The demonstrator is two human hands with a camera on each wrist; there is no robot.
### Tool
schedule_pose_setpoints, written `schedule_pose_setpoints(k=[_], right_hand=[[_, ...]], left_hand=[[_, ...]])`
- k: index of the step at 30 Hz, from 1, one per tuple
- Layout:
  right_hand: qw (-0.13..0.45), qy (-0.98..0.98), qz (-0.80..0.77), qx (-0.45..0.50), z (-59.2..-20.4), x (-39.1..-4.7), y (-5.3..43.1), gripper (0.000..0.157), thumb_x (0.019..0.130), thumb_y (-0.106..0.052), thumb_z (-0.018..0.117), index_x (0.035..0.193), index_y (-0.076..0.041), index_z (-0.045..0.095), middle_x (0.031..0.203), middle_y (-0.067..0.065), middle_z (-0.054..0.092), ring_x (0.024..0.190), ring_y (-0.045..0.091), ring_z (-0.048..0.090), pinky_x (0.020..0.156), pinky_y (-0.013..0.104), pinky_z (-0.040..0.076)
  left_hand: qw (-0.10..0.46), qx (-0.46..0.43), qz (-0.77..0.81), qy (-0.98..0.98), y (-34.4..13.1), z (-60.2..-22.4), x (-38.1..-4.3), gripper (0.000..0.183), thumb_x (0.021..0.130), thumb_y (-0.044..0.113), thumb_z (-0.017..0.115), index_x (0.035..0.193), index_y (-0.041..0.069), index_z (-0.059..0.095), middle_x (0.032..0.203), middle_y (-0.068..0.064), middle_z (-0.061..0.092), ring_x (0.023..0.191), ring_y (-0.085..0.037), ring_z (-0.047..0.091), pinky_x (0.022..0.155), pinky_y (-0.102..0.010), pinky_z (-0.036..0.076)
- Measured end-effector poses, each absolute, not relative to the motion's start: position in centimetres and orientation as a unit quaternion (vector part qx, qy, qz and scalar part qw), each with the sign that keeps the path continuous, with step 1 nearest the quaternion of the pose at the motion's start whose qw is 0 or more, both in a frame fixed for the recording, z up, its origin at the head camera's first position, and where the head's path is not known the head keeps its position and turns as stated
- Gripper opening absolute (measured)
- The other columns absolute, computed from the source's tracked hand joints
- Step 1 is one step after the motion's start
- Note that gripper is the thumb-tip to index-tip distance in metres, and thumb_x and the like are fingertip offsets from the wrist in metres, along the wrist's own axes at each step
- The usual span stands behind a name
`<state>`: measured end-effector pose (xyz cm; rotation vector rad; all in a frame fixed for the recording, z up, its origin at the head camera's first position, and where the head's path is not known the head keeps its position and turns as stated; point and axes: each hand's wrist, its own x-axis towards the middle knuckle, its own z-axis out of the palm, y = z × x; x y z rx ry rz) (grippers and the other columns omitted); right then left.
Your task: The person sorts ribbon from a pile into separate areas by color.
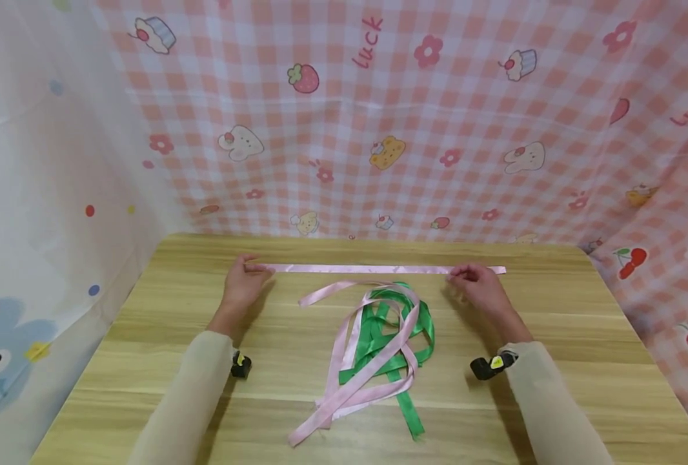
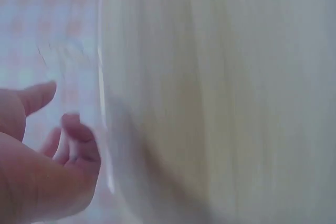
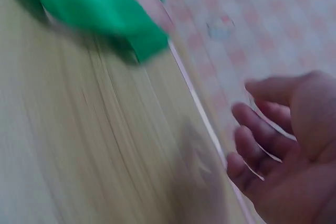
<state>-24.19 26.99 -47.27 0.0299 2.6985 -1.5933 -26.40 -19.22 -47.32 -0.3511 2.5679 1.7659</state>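
A straight strip of pink ribbon (image 1: 355,268) lies flat across the far part of the table. My left hand (image 1: 244,287) is at its left end, thumb and fingers apart in the left wrist view. Near the ribbon's right end is my right hand (image 1: 483,290); in the right wrist view its fingers (image 3: 262,129) are loosely bent and hold nothing. Whether either hand touches the strip is hard to tell. Closer to me, between the forearms, lies a loose heap of green ribbon (image 1: 427,323) and longer pink ribbon (image 1: 355,384), the two tangled together.
The wooden table (image 1: 164,361) ends at the back against a pink checked curtain (image 1: 344,213). White printed cloth (image 1: 117,258) hangs on the left. A small black camera (image 1: 488,368) is worn on the right wrist, another (image 1: 241,365) on the left.
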Motion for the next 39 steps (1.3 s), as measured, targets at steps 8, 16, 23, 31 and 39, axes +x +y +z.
schedule_pose_setpoints(k=[8, 16, 23, 31, 39], right_hand=[[0.079, 0.868, -0.482, -0.093, -47.3, -25.0, 21.8, 0.011, 0.098, -0.011, 0.062, 0.105, -0.004, 0.066, 0.105, 0.012, 0.067, 0.096, 0.023, 0.060, 0.081, 0.032, 0.051], [0.088, 0.855, -0.495, -0.128, -47.9, -25.4, 19.3, 0.016, 0.098, -0.005, 0.059, 0.113, -0.001, 0.064, 0.113, 0.016, 0.068, 0.105, 0.029, 0.063, 0.094, 0.045, 0.051], [0.093, 0.862, -0.476, -0.146, -47.9, -24.4, 18.4, 0.011, 0.095, -0.001, 0.062, 0.106, -0.001, 0.065, 0.096, 0.011, 0.069, 0.088, 0.020, 0.062, 0.080, 0.031, 0.051], [0.146, 0.841, -0.482, -0.196, -47.4, -22.7, 18.1, 0.014, 0.092, 0.008, 0.058, 0.103, 0.002, 0.063, 0.088, 0.011, 0.067, 0.081, 0.018, 0.059, 0.072, 0.027, 0.051], [0.205, 0.798, -0.513, -0.243, -46.3, -21.2, 18.2, 0.015, 0.094, 0.006, 0.054, 0.107, 0.001, 0.060, 0.092, 0.012, 0.064, 0.085, 0.019, 0.059, 0.079, 0.027, 0.050]], left_hand=[[0.069, 0.020, 0.580, 0.811, -13.5, -47.0, -25.9, 0.049, 0.094, 0.003, 0.064, 0.139, -0.001, 0.045, 0.128, -0.021, 0.060, 0.114, -0.032, 0.060, 0.100, -0.040, 0.049], [0.114, 0.060, 0.542, 0.831, -10.3, -47.8, -26.1, 0.053, 0.092, 0.003, 0.068, 0.141, 0.004, 0.047, 0.121, -0.015, 0.067, 0.111, -0.028, 0.062, 0.100, -0.041, 0.049], [0.111, 0.092, 0.505, 0.851, -9.8, -48.0, -25.4, 0.036, 0.089, -0.004, 0.066, 0.124, 0.002, 0.061, 0.092, -0.008, 0.073, 0.082, -0.017, 0.067, 0.081, -0.030, 0.053], [0.185, 0.118, 0.566, 0.794, -10.8, -46.5, -23.7, 0.041, 0.090, -0.007, 0.055, 0.130, 0.001, 0.053, 0.097, -0.016, 0.063, 0.080, -0.022, 0.064, 0.073, -0.030, 0.054], [0.244, 0.168, 0.613, 0.732, -10.3, -44.1, -22.6, 0.040, 0.095, -0.002, 0.049, 0.135, 0.002, 0.050, 0.091, -0.005, 0.057, 0.074, -0.018, 0.050, 0.069, -0.028, 0.044]])
